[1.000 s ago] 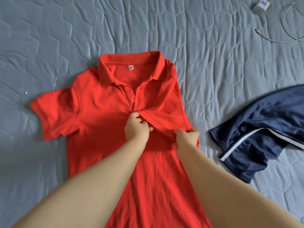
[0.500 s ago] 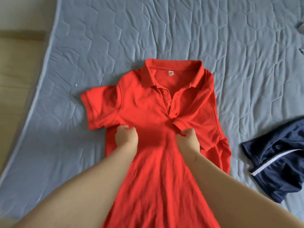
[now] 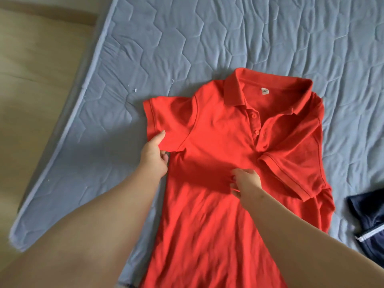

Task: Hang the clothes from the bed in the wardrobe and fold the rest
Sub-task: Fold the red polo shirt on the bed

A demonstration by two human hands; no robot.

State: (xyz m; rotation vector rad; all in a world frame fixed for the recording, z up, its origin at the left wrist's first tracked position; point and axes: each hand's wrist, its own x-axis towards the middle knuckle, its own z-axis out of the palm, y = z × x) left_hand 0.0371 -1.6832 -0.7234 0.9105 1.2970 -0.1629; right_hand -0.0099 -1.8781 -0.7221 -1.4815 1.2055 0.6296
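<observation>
A red polo shirt point(image 3: 218, 146) lies face up on the blue quilted bed point(image 3: 207, 38), collar toward the far side. Its right sleeve and side are folded in over the chest. The left sleeve is spread out flat. My left hand point(image 3: 154, 154) grips the lower edge of that left sleeve, thumb on top and fingers under the cloth. My right hand point(image 3: 246, 180) rests on the middle of the chest, fingers curled and pinching a small fold of the fabric. Both forearms cross the lower part of the view.
A dark navy garment with a white stripe point(image 3: 367, 225) lies at the right edge of the bed. The bed's left edge point(image 3: 68, 129) runs diagonally, with wooden floor point(image 3: 31, 90) beyond it.
My left hand moved out from the chest to the left sleeve and took hold of it. My right hand let go of the folded right sleeve and shifted to the chest. The view swung left.
</observation>
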